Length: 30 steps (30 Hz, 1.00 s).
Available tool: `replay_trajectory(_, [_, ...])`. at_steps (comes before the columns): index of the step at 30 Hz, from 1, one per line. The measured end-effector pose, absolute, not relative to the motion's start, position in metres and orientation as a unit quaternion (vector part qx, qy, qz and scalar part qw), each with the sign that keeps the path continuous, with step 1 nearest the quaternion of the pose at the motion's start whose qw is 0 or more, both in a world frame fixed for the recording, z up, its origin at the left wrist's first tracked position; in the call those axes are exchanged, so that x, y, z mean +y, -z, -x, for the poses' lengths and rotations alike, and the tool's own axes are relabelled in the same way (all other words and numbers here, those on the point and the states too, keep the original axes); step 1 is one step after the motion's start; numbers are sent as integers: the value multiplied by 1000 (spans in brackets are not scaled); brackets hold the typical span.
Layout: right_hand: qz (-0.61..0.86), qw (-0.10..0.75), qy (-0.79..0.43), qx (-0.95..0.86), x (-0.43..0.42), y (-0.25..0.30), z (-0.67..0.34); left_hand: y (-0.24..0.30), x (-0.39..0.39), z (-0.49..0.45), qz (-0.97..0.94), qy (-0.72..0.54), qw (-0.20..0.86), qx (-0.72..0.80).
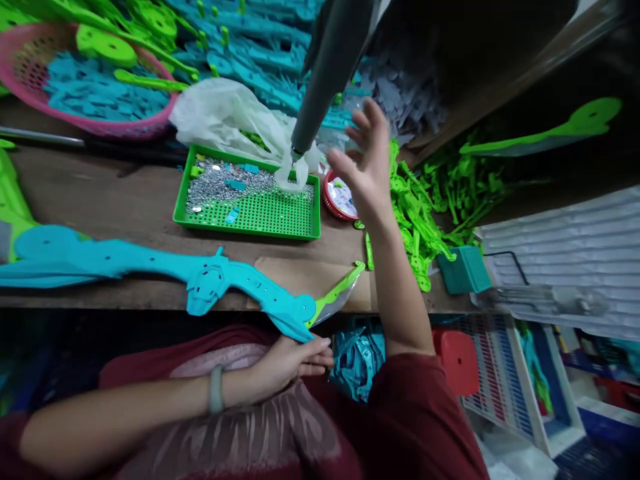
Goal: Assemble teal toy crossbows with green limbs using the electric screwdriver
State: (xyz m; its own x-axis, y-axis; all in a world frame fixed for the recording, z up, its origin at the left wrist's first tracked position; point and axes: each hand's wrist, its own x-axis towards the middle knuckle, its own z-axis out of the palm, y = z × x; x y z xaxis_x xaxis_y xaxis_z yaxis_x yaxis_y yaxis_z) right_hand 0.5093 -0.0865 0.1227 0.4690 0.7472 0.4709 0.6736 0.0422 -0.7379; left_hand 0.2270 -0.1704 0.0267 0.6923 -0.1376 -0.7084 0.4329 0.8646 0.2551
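A long blue toy bow (170,263) with lime-green end pieces lies along the table's front edge. My left hand (295,363) is closed around its near right tip, below the edge. My right hand (369,160) is raised above the table, fingers spread and slightly curled, holding nothing. Just left of it hangs a dark screwdriver (325,73), apart from the fingers, with its tip pointing down. Beneath the screwdriver is a green perforated tray (280,220) of small silver screws (220,180) and a few blue pieces. The small red basket (331,203) of white pieces sits below my right hand.
A pink basket (95,127) of blue parts stands at the back left, beside a crumpled plastic bag (220,110). Blue parts (250,60) are heaped behind. Lime-green parts (413,213) pile up on the right, near a teal box (465,270). A red stool (456,363) stands below.
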Motion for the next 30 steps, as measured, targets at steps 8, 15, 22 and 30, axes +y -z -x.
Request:
replay_trajectory(8, [579, 540, -234, -564, -10, -141, -467, -24, -173, -235, -234, 185, 898, 323])
replay_trajectory(15, [566, 675, -203, -427, -135, -154, -421, -18, -172, -235, -232, 169, 908, 305])
replay_trajectory(22, [622, 718, -180, -255, -189, -164, -420, -11, -171, -233, -268, 193, 906, 266])
replay_trajectory(30, [670, 686, -157, -237, -199, -188, -448, -15, -168, -238, -288, 194, 891, 293])
